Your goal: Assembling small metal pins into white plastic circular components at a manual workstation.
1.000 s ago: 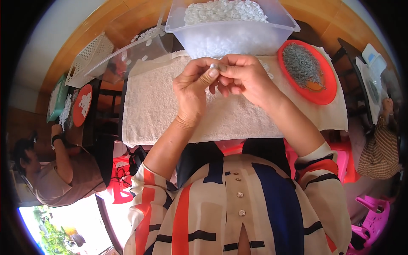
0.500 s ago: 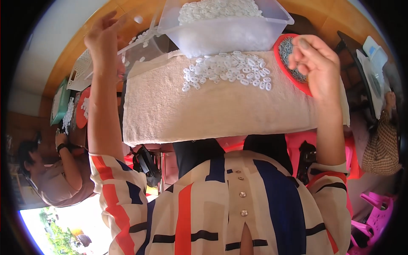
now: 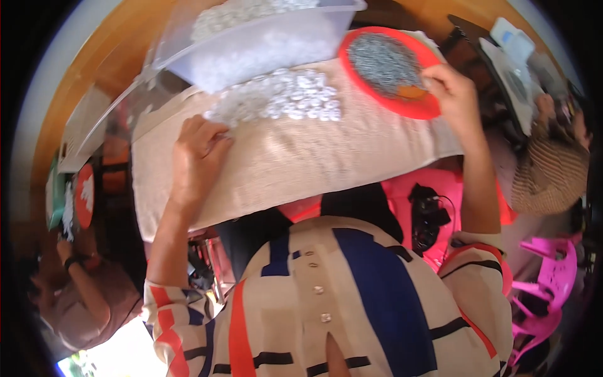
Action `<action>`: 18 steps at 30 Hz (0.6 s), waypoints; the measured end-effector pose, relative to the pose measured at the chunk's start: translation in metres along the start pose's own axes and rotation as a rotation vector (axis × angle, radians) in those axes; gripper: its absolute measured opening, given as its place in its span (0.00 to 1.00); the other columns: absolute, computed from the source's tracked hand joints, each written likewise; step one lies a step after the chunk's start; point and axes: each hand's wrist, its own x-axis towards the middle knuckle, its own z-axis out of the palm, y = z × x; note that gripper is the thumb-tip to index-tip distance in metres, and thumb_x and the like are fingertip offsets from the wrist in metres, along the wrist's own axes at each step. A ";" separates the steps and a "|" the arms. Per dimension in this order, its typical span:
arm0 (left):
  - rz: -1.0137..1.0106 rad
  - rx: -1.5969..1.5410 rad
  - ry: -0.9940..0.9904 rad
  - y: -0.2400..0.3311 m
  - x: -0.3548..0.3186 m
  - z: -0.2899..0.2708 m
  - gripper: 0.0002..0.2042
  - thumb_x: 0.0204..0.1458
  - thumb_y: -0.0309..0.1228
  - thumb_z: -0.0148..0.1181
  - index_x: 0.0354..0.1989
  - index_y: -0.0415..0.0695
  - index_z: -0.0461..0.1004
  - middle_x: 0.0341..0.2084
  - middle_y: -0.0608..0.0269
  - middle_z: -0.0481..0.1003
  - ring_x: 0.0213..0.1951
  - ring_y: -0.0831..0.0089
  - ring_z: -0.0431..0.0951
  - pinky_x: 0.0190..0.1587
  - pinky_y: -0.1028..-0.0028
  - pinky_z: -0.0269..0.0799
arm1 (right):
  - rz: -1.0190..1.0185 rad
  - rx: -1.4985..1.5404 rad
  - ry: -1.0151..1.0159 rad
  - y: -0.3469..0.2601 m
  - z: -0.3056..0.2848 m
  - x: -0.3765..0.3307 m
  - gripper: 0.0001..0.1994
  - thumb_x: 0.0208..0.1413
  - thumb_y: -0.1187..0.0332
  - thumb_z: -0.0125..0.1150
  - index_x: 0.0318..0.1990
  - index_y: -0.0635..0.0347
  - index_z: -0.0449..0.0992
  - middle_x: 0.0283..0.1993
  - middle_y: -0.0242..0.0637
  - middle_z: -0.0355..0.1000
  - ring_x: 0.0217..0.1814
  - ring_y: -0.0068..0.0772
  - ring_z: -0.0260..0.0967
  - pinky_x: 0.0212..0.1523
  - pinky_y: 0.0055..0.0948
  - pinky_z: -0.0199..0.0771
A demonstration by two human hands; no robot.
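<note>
My left hand (image 3: 200, 154) rests low over the beige towel, its thumb and fingers pinched together at the left end of a pile of small white plastic pieces (image 3: 286, 94). In the earlier frame these pieces look oval with two holes. Whether a piece is between the fingertips is hidden. My right hand (image 3: 453, 94) is closed in a pinch at the right rim of a red oval tray (image 3: 421, 112). Many small grey metal parts (image 3: 384, 61) fill that tray, with an orange patch of its bottom showing. What the right fingertips hold is too small to make out.
Behind the pile stands a translucent plastic bin (image 3: 270, 50) heaped with white pieces. A clear box (image 3: 116, 113) sits left of the beige towel (image 3: 301, 151). One person (image 3: 94, 301) works at far left, another (image 3: 549, 169) at far right. Pink chairs (image 3: 546, 283) stand at right.
My left hand has come down from above the clear box, where a white piece was in the air, to the pile. The view has turned right. My right hand stays by the red tray.
</note>
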 end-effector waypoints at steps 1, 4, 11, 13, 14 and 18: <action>0.002 0.051 -0.015 0.003 0.000 0.000 0.06 0.41 0.19 0.64 0.29 0.39 0.76 0.25 0.58 0.71 0.32 0.62 0.72 0.34 0.68 0.68 | -0.032 -0.185 -0.038 -0.005 0.000 0.000 0.05 0.52 0.78 0.59 0.36 0.61 0.76 0.32 0.35 0.74 0.37 0.36 0.74 0.39 0.30 0.71; 0.028 0.118 -0.015 0.007 0.003 0.000 0.06 0.41 0.19 0.64 0.29 0.39 0.75 0.25 0.57 0.71 0.33 0.59 0.71 0.34 0.66 0.68 | -0.099 -0.322 -0.197 -0.009 -0.007 0.001 0.04 0.48 0.78 0.59 0.32 0.60 0.75 0.34 0.39 0.73 0.43 0.44 0.71 0.41 0.37 0.70; 0.181 0.334 0.025 0.007 0.006 0.004 0.04 0.46 0.16 0.58 0.29 0.38 0.72 0.25 0.55 0.69 0.32 0.57 0.70 0.34 0.65 0.67 | -0.191 -0.555 -0.339 -0.007 0.000 0.000 0.05 0.46 0.75 0.59 0.32 0.58 0.77 0.33 0.38 0.71 0.42 0.44 0.69 0.42 0.42 0.66; 0.205 0.350 0.041 0.007 0.006 0.006 0.05 0.46 0.16 0.57 0.29 0.38 0.71 0.26 0.55 0.69 0.31 0.56 0.70 0.34 0.64 0.67 | -0.221 -0.564 -0.309 0.002 -0.004 0.002 0.06 0.45 0.76 0.59 0.32 0.57 0.77 0.33 0.38 0.71 0.42 0.44 0.69 0.41 0.41 0.66; 0.215 0.348 0.055 0.007 0.006 0.005 0.06 0.45 0.16 0.58 0.29 0.39 0.71 0.26 0.55 0.69 0.31 0.56 0.70 0.33 0.63 0.68 | -0.170 -0.626 -0.268 0.007 -0.008 0.003 0.06 0.45 0.76 0.59 0.32 0.57 0.77 0.33 0.37 0.71 0.42 0.43 0.69 0.41 0.40 0.66; 0.154 0.181 0.056 0.014 0.004 0.006 0.07 0.43 0.14 0.59 0.29 0.39 0.71 0.26 0.54 0.69 0.31 0.56 0.72 0.32 0.62 0.69 | -0.149 -0.755 -0.242 0.026 -0.016 0.001 0.05 0.46 0.75 0.60 0.32 0.56 0.77 0.33 0.34 0.71 0.42 0.41 0.70 0.41 0.38 0.65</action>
